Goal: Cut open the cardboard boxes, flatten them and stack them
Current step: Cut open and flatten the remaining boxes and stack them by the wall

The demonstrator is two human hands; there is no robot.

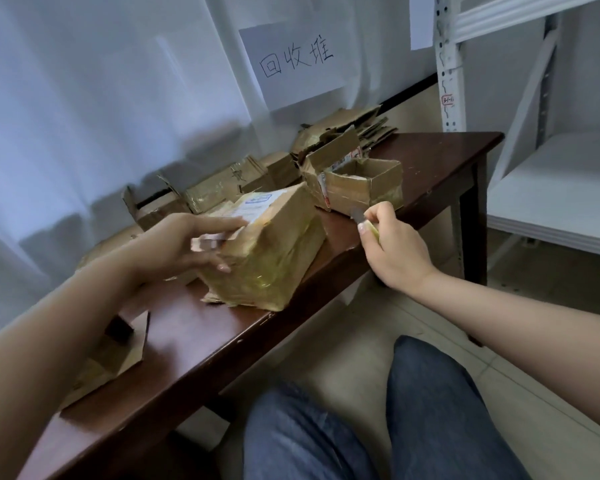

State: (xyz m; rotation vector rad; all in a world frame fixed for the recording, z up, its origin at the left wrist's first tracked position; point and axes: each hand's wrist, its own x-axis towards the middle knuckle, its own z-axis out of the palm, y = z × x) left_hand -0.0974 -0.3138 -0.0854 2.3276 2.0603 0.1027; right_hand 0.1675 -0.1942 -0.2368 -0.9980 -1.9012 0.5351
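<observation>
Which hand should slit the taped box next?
Right hand: it already grips the knife, blade out, beside the taped box. Left hand rests on that box, steadying it.

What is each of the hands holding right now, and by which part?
The right hand pinches a small yellow-handled cutter by its handle, blade forward. The left hand rests straight-fingered on the near end of the taped brown cardboard box, gripping nothing.

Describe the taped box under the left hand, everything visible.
The taped box is brown cardboard wrapped in glossy yellowish tape, still closed, with a white shipping label on top. It sits skewed near the front edge of the dark wooden table. The left hand rests on its near end, fingers reaching across the label.
</observation>
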